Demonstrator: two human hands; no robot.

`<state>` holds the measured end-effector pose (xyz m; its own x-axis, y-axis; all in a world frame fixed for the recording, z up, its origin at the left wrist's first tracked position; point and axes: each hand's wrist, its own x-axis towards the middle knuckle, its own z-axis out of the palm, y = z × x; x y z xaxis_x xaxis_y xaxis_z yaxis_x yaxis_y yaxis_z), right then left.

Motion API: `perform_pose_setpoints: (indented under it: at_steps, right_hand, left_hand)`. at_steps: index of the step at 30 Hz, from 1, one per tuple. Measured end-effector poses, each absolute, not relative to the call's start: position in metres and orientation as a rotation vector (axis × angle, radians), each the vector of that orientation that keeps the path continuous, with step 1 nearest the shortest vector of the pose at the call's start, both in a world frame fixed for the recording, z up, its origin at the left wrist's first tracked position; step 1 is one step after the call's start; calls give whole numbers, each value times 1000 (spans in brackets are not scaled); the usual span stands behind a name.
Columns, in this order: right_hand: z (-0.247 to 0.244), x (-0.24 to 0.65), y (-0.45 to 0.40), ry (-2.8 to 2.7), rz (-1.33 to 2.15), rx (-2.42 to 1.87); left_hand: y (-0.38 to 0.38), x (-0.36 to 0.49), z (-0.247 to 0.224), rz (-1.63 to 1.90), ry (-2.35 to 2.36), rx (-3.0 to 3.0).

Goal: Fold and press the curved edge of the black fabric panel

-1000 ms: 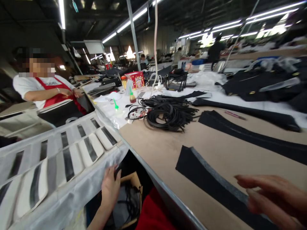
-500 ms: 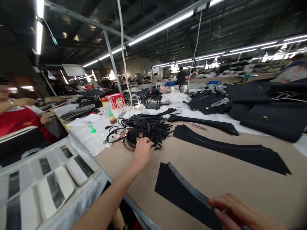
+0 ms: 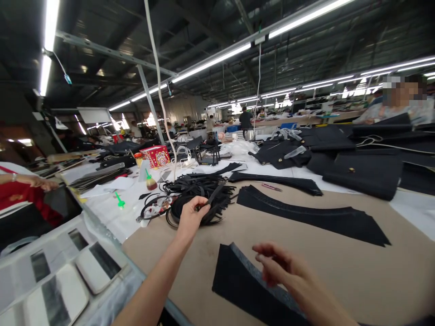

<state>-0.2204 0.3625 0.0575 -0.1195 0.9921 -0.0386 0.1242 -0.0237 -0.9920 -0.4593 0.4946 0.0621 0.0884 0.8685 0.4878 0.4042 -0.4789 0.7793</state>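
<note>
My left hand (image 3: 193,215) pinches a black strip (image 3: 215,194) at the front of a heap of coiled black strips (image 3: 190,185). Over the near curved black piece (image 3: 238,285), which has a grey band along its upper edge, hovers my right hand (image 3: 282,267); its thumb and fingers are slightly apart, and nothing shows between them. Farther back on the brown board (image 3: 204,258) lies a stack of curved black pieces (image 3: 306,215). Behind that is a second, narrower stack (image 3: 275,179).
Red snips (image 3: 271,187) lie between the stacks. A bottle with a green tip (image 3: 150,182) and a green nozzle (image 3: 119,200) stand left. Black bags (image 3: 360,174) are piled right. Another person's hand (image 3: 42,182) is at far left; another person is back right.
My left hand has lifted slightly and now grips a strip raised from the heap. My right hand has come away from the near piece's edge, moving up and left. The view has turned right.
</note>
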Motion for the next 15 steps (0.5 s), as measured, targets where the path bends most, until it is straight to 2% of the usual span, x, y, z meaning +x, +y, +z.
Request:
perform_pose_setpoints:
  at_steps: [8, 15]
  right_hand:
    - [83, -275, 410, -1067, 1484, -894]
    - [121, -252, 419, -1045, 1243, -697]
  left_hand:
    - [453, -440, 70, 1250, 1091, 2099]
    - [447, -444, 59, 1074, 1125, 2249]
